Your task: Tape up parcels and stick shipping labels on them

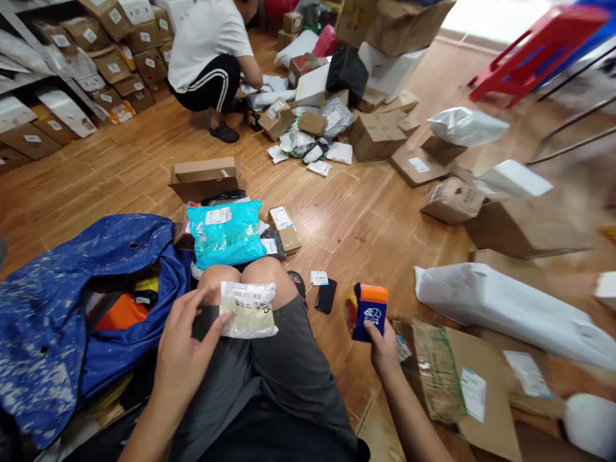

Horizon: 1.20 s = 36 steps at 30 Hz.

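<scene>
My left hand (187, 330) grips a small white and pale yellow plastic mailer (249, 311) at its left edge, the thumb on top, above my knees. The mailer bears a printed label and a large handwritten-looking mark. Out to the right, my right hand (384, 350) is closed around a blue-and-orange handheld tool with a white animal logo, which looks like a tape dispenser (370, 314); a yellow-and-red roll shows at its left side. Between the hands, a black phone (326, 296) and a small white label (318, 278) lie on the floor.
Beyond my knees lie a turquoise parcel (226, 234) and a small box (285, 229). A blue sack (120, 256) gapes at left. Cartons (491, 385) and a long white package (510, 308) line the right. A person (212, 58) squats near a parcel heap; a red stool (534, 58) stands behind.
</scene>
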Each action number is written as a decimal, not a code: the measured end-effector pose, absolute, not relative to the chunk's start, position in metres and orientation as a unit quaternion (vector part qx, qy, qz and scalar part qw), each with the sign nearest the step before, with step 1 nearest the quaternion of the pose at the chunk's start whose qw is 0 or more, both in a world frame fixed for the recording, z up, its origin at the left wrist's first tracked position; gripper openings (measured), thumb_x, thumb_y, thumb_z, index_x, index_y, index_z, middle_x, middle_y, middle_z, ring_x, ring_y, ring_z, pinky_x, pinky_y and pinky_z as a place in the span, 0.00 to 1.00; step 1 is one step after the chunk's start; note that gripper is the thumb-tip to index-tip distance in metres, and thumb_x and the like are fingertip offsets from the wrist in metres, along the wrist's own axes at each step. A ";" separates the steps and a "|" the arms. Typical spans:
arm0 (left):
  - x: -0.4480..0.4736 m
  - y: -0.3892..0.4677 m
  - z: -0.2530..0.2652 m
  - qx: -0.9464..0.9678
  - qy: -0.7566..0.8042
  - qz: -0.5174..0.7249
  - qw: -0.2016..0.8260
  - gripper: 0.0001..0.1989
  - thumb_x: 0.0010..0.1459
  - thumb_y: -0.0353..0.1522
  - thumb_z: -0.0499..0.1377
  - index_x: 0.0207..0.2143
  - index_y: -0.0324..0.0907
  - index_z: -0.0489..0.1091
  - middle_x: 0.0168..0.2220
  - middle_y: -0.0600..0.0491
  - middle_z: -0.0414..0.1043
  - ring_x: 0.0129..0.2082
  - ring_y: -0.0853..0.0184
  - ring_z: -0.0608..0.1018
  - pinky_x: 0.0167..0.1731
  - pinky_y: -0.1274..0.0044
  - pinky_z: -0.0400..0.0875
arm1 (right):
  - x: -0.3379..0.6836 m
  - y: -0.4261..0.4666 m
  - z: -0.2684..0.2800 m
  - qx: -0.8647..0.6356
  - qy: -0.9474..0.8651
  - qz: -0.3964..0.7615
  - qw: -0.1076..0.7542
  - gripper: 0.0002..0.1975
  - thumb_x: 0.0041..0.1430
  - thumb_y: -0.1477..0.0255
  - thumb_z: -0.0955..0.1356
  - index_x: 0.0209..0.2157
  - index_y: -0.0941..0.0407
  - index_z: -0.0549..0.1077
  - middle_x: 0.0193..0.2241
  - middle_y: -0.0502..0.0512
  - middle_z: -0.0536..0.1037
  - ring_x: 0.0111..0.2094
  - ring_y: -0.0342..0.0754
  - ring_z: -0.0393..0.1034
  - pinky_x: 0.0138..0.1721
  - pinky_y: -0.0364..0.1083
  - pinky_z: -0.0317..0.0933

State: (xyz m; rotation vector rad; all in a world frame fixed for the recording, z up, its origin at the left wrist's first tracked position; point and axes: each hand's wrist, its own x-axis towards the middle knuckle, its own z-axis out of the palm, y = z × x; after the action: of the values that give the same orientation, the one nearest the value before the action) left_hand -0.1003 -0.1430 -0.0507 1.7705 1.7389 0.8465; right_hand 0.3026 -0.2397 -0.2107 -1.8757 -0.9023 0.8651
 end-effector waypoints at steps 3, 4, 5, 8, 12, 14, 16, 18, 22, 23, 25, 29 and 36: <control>-0.091 -0.153 -0.040 0.630 0.599 0.352 0.348 0.17 0.69 0.43 0.66 0.58 0.52 0.77 0.53 0.50 0.78 0.50 0.58 0.81 0.54 0.68 0.74 | 0.281 -0.245 -0.157 -0.684 -0.452 0.350 0.454 0.33 0.51 0.36 0.74 0.36 0.53 0.74 0.25 0.54 0.78 0.23 0.55 0.74 0.24 0.50 0.71; -0.086 -0.157 -0.036 0.618 0.571 0.361 0.403 0.16 0.70 0.42 0.65 0.57 0.53 0.78 0.52 0.51 0.79 0.49 0.59 0.82 0.53 0.70 0.75 | 0.271 -0.243 -0.141 -0.648 -0.497 0.349 0.459 0.35 0.45 0.36 0.77 0.35 0.53 0.74 0.25 0.54 0.78 0.24 0.56 0.75 0.26 0.52 0.72; -0.081 -0.160 -0.031 0.609 0.538 0.364 0.456 0.15 0.70 0.42 0.66 0.57 0.54 0.79 0.51 0.51 0.80 0.48 0.60 0.82 0.51 0.72 0.75 | 0.261 -0.239 -0.126 -0.605 -0.550 0.338 0.466 0.35 0.40 0.36 0.78 0.35 0.52 0.75 0.27 0.55 0.79 0.26 0.57 0.76 0.29 0.53 0.74; -0.069 -0.171 -0.014 0.601 0.447 0.365 0.553 0.19 0.68 0.46 0.67 0.59 0.56 0.78 0.52 0.50 0.79 0.45 0.61 0.81 0.49 0.73 0.76 | 0.231 -0.217 -0.088 -0.430 -0.717 0.244 0.491 0.29 0.49 0.43 0.78 0.38 0.52 0.75 0.29 0.55 0.79 0.31 0.59 0.79 0.36 0.56 0.76; -0.073 -0.182 0.002 0.590 0.408 0.378 0.585 0.22 0.67 0.50 0.66 0.60 0.56 0.79 0.53 0.49 0.77 0.46 0.61 0.78 0.50 0.74 0.74 | 0.199 -0.189 -0.060 -0.288 -0.794 0.163 0.509 0.22 0.62 0.49 0.75 0.38 0.52 0.71 0.24 0.48 0.74 0.23 0.51 0.74 0.34 0.52 0.75; -0.079 -0.184 0.003 0.550 0.445 0.405 0.579 0.18 0.68 0.47 0.66 0.57 0.56 0.80 0.51 0.50 0.77 0.46 0.62 0.78 0.50 0.75 0.74 | 0.189 -0.184 -0.055 -0.271 -0.802 0.152 0.510 0.21 0.64 0.49 0.74 0.37 0.52 0.70 0.23 0.47 0.74 0.22 0.50 0.73 0.34 0.51 0.75; -0.083 -0.183 0.000 0.498 0.469 0.418 0.597 0.17 0.68 0.46 0.67 0.56 0.55 0.81 0.49 0.49 0.78 0.46 0.62 0.79 0.48 0.76 0.74 | 0.184 -0.185 -0.054 -0.258 -0.811 0.146 0.504 0.19 0.66 0.52 0.74 0.37 0.51 0.69 0.23 0.47 0.73 0.22 0.49 0.73 0.34 0.51 0.75; -0.085 -0.181 -0.003 0.453 0.452 0.404 0.653 0.21 0.66 0.49 0.68 0.57 0.52 0.81 0.47 0.48 0.79 0.45 0.62 0.79 0.44 0.76 0.75 | 0.181 -0.188 -0.054 -0.245 -0.825 0.146 0.488 0.17 0.68 0.55 0.73 0.37 0.52 0.69 0.23 0.47 0.74 0.21 0.49 0.72 0.35 0.51 0.76; -0.081 -0.174 -0.004 0.369 0.409 0.389 0.739 0.27 0.57 0.48 0.76 0.55 0.49 0.81 0.42 0.50 0.78 0.38 0.66 0.78 0.36 0.79 0.73 | 0.177 -0.192 -0.050 -0.223 -0.860 0.150 0.433 0.14 0.77 0.60 0.66 0.38 0.54 0.70 0.24 0.51 0.76 0.23 0.50 0.73 0.39 0.53 0.77; -0.080 -0.173 -0.004 0.352 0.406 0.389 0.748 0.27 0.55 0.46 0.77 0.54 0.48 0.81 0.40 0.51 0.77 0.37 0.67 0.77 0.35 0.80 0.71 | 0.175 -0.192 -0.048 -0.216 -0.867 0.148 0.423 0.15 0.79 0.62 0.62 0.38 0.54 0.70 0.24 0.52 0.76 0.24 0.50 0.72 0.40 0.53 0.76; -0.080 -0.173 -0.005 0.331 0.400 0.384 0.764 0.27 0.52 0.42 0.79 0.53 0.47 0.82 0.37 0.53 0.76 0.36 0.69 0.77 0.35 0.80 0.70 | 0.173 -0.192 -0.044 -0.199 -0.877 0.150 0.410 0.19 0.82 0.65 0.57 0.36 0.54 0.69 0.24 0.52 0.74 0.24 0.50 0.71 0.41 0.52 0.75; -0.086 -0.183 -0.014 0.322 0.397 0.356 0.782 0.25 0.49 0.39 0.81 0.49 0.46 0.84 0.31 0.57 0.71 0.32 0.72 0.72 0.35 0.80 0.66 | 0.170 -0.196 -0.038 -0.179 -0.901 0.167 0.359 0.21 0.79 0.55 0.62 0.33 0.52 0.68 0.23 0.50 0.72 0.24 0.50 0.68 0.39 0.51 0.73; -0.102 -0.203 -0.033 0.304 0.455 0.306 0.779 0.25 0.44 0.46 0.82 0.41 0.43 0.87 0.31 0.53 0.73 0.32 0.69 0.71 0.35 0.78 0.64 | 0.169 -0.207 -0.021 -0.241 -0.907 0.208 0.277 0.20 0.79 0.51 0.60 0.37 0.52 0.64 0.22 0.47 0.70 0.21 0.49 0.64 0.29 0.49 0.61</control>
State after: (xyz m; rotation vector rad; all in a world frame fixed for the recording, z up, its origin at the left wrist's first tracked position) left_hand -0.1016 -0.2031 -0.0333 0.6579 0.9825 0.6619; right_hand 0.1687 -0.2074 -0.0206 -0.6470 -2.4348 0.5591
